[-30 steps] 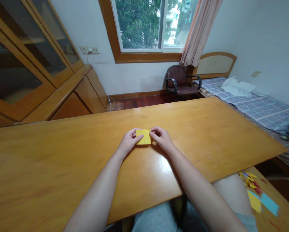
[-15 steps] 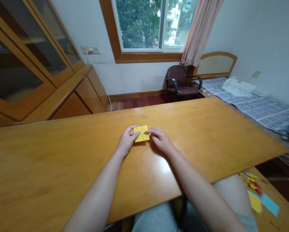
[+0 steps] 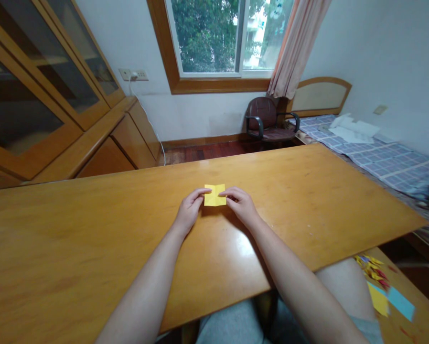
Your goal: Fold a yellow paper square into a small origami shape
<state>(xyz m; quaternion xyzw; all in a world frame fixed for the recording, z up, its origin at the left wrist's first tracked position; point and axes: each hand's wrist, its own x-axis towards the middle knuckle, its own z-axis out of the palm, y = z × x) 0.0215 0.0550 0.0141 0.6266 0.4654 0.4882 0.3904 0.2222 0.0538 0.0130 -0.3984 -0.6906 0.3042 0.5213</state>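
A small square of yellow paper [image 3: 215, 199] is held between my two hands, over the middle of the wooden table [image 3: 128, 229]. A crease runs down its centre, and the two halves bend slightly along it. My left hand [image 3: 190, 209] pinches the left edge, its fingertips lying on the paper. On the other side, my right hand [image 3: 240, 204] grips the right edge between thumb and fingers. A shadow falls on the tabletop just below the paper.
At lower right, a lower wooden surface bears yellow paper [image 3: 378, 300], blue paper [image 3: 401, 304] and a pile of small folded pieces [image 3: 372, 268]. Beyond the table stand an office chair [image 3: 266, 119], a bed [image 3: 386, 153] and a glass-door cabinet [image 3: 124, 129].
The yellow paper has shifted slightly right and been straightened, its central crease now more bent. My left hand has changed its hold to the paper's left edge.
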